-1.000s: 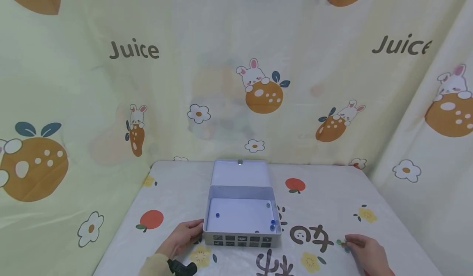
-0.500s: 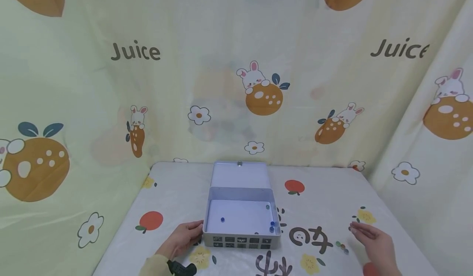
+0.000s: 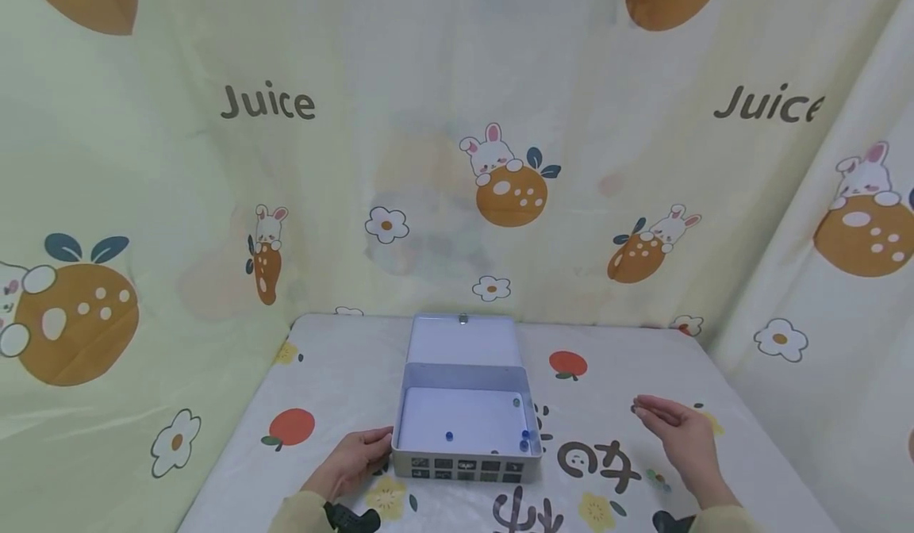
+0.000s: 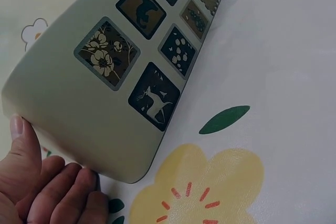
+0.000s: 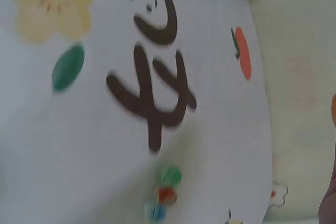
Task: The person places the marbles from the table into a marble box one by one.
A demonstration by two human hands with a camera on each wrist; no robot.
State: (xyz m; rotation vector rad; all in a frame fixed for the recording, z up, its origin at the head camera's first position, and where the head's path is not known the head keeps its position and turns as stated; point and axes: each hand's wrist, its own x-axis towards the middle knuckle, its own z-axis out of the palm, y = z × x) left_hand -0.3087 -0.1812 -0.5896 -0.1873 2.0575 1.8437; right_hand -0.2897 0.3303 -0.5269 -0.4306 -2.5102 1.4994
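Observation:
In the head view an open light-coloured tin box [image 3: 467, 469] stands mid-table, its lid [image 3: 464, 341] tipped back. Inside are a blue marble [image 3: 449, 436] near the front, two blue marbles by the right wall, and a greenish marble [image 3: 516, 402]. My left hand [image 3: 355, 462] holds the box's left side; the left wrist view has the thumb [image 4: 18, 132] at its corner and curled fingers lower down. Right of the box, my raised right hand [image 3: 674, 438] pinches a small dark marble [image 3: 634, 408] between its fingertips. That hand is mostly out of the right wrist view.
Green [image 5: 170, 175], reddish [image 5: 166, 195] and blue [image 5: 155, 212] marbles lie in a row on the table, below the right hand. The patterned tablecloth [image 3: 343, 358] meets a printed curtain [image 3: 428, 263] behind the box and at both sides.
My right hand has lifted a marble from the row on the table and moved up and leftward with it. One blue marble inside the box has rolled right and forward. The left hand stays put.

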